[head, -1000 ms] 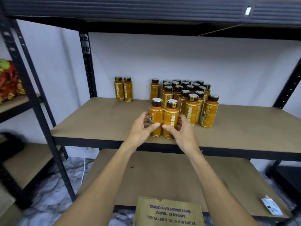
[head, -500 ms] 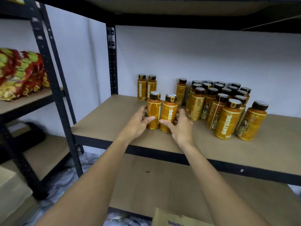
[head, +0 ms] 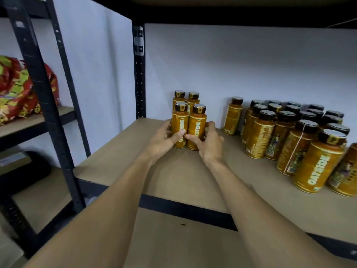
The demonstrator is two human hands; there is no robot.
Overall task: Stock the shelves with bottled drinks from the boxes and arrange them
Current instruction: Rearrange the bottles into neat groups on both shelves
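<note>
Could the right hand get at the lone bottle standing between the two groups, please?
Probably yes: nothing stands between the lone bottle and the right hand, though it must first release the front-right bottle it grips.

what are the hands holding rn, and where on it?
Left hand grips the left front bottle, right hand the right front bottle, each round the lower body, thumbs in front. Both bottles stand on the shelf.
</note>
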